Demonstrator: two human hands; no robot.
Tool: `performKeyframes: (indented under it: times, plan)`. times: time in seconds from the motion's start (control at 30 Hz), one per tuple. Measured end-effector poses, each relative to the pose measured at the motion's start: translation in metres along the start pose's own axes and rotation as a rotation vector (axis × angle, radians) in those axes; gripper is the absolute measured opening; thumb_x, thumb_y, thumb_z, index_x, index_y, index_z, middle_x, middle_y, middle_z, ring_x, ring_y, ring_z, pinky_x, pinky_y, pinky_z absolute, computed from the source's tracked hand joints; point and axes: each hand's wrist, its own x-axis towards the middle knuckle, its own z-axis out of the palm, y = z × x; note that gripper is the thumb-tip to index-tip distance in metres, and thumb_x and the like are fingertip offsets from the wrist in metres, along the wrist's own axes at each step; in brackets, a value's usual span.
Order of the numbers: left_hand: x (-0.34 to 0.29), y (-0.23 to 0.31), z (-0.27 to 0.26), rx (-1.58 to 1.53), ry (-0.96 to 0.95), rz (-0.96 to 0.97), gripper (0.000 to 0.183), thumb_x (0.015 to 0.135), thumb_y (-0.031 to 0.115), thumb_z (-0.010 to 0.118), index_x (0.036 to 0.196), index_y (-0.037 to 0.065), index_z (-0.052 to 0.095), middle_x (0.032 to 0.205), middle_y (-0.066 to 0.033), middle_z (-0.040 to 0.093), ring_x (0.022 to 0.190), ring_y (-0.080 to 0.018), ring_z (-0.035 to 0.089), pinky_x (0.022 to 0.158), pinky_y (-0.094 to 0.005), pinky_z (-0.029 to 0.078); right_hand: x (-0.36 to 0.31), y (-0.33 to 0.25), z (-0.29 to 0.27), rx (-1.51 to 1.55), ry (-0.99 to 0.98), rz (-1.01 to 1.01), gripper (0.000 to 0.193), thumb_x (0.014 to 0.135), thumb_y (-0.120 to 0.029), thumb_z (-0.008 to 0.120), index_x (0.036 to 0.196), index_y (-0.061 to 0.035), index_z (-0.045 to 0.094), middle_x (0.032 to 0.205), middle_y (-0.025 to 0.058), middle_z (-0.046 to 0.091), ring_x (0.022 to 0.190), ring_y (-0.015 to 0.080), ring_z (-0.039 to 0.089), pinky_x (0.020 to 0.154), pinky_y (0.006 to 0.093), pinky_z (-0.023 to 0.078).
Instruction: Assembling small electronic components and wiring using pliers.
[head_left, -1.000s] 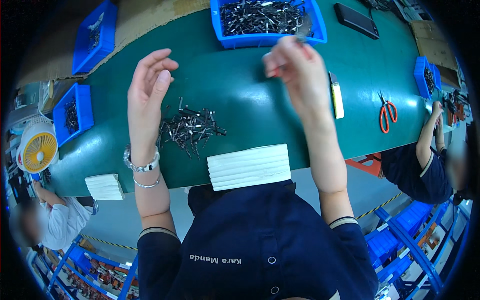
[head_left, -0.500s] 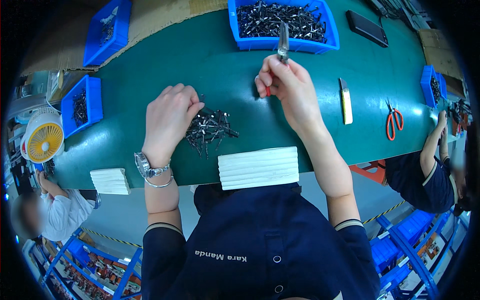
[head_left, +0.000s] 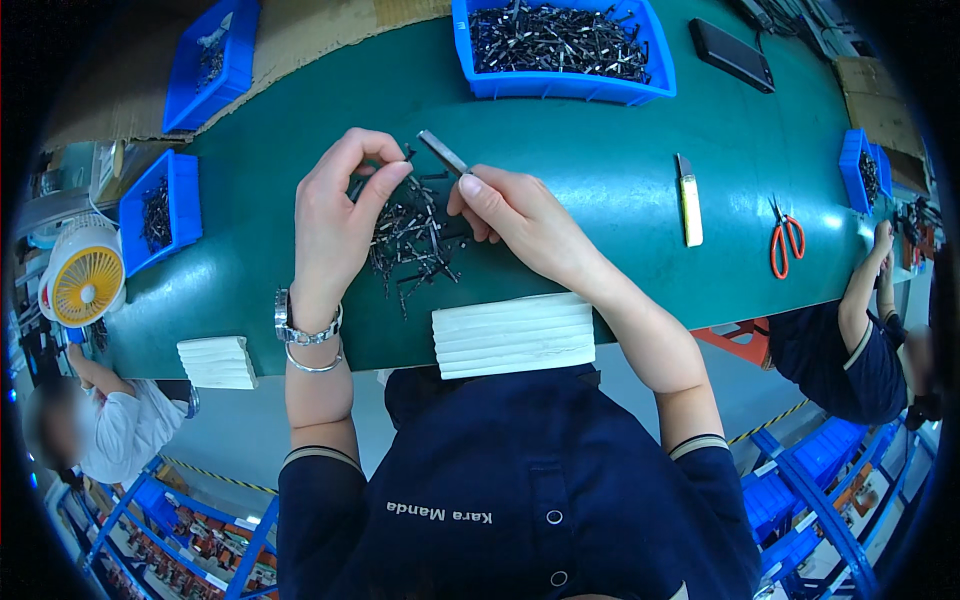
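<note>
My left hand (head_left: 345,205) is closed, pinching a small black part (head_left: 409,153) between thumb and fingertips above a loose pile of small black parts (head_left: 415,245). To its right, my right hand (head_left: 515,215) is closed around pliers (head_left: 443,152); their grey metal jaws point up and left toward the pinched part, a short gap apart from it. The fingers hide the handles of the pliers. A blue bin (head_left: 565,88) full of similar black parts with shiny metal bits stands beyond my hands on the green table (head_left: 330,110).
White ribbed pads (head_left: 515,337) lie at the near edge. On the right are a utility knife (head_left: 690,205), red-handled scissors (head_left: 787,240) and a black box-shaped device (head_left: 733,55). Blue bins (head_left: 185,215) and a yellow-white fan (head_left: 88,283) stand left. Other people sit at both sides.
My right hand has come from near the far bin, left and down to the pile with the pliers. My left hand has risen off the pile with a small black part.
</note>
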Motion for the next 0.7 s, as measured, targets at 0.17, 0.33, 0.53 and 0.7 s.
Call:
performKeyframes:
  times: [0.17, 0.33, 0.53, 0.7]
  plan:
    - [-0.003, -0.005, 0.010, -0.160, 0.167, 0.061, 0.010, 0.087, 0.008, 0.064, 0.093, 0.002, 0.059, 0.088, -0.0055, 0.062, 0.081, -0.0143, 0.060, 0.075, -0.0265, 0.049, -0.003, 0.003, 0.006, 0.139, -0.093, 0.037, 0.050, 0.101, -0.042, 0.036, 0.083, -0.0017, 0.059, 0.061, 0.0007, 0.049, 0.058, 0.0103, 0.049, 0.055, 0.0251, 0.041]
    - [-0.004, -0.007, 0.018, -0.285, 0.220, 0.121, 0.010, 0.091, 0.008, 0.060, 0.097, 0.001, 0.058, 0.096, -0.0078, 0.059, 0.087, -0.0152, 0.059, 0.079, -0.0263, 0.049, -0.007, -0.004, 0.010, 0.319, -0.211, 0.117, 0.050, 0.102, -0.042, 0.033, 0.085, -0.0013, 0.057, 0.064, -0.0002, 0.048, 0.060, 0.0095, 0.048, 0.057, 0.0229, 0.040]
    - [-0.006, -0.008, 0.025, -0.273, 0.251, 0.173, 0.009, 0.090, 0.005, 0.060, 0.097, 0.000, 0.059, 0.098, -0.0089, 0.059, 0.089, -0.0163, 0.058, 0.079, -0.0266, 0.048, -0.008, -0.005, 0.007, 0.417, -0.245, 0.137, 0.049, 0.102, -0.042, 0.033, 0.083, -0.0024, 0.056, 0.061, -0.0019, 0.044, 0.059, 0.0084, 0.047, 0.056, 0.0230, 0.039]
    - [-0.005, -0.012, 0.020, -0.126, 0.236, 0.285, 0.009, 0.091, 0.000, 0.057, 0.100, -0.001, 0.057, 0.101, -0.0105, 0.057, 0.093, -0.0165, 0.056, 0.082, -0.0264, 0.048, -0.008, -0.004, 0.011, 0.347, -0.175, 0.084, 0.053, 0.101, -0.045, 0.035, 0.076, -0.0034, 0.056, 0.055, -0.0018, 0.045, 0.049, 0.0080, 0.044, 0.049, 0.0238, 0.038]
